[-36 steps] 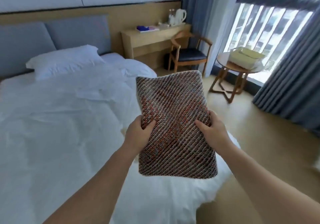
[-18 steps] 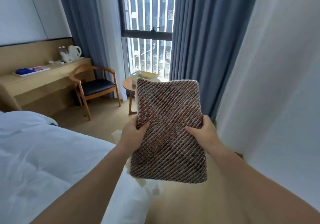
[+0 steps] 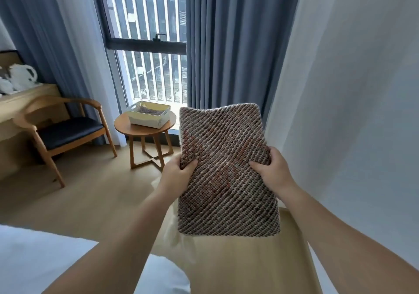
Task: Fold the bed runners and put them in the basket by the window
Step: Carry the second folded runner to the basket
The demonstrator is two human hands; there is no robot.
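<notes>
A folded bed runner [image 3: 226, 169], woven in brown, white and orange diagonal stripes, is held up flat in front of me. My left hand [image 3: 175, 175] grips its left edge and my right hand [image 3: 272, 171] grips its right edge. The cream perforated basket [image 3: 148, 114] stands on a small round wooden table [image 3: 127, 127] by the window, ahead and to the left of the runner. Some dark woven cloth shows inside the basket.
A wooden armchair [image 3: 61, 130] with a dark seat stands left of the table, beside a desk [image 3: 20, 98] with a white kettle. Blue curtains [image 3: 229, 44] flank the window. A white wall [image 3: 351, 89] is on the right. The bed corner [image 3: 45, 259] lies at bottom left.
My view has swung from the bed toward the window and moved closer. The basket, half hidden behind the runner before, now shows in full to its left. Both hands keep the same hold.
</notes>
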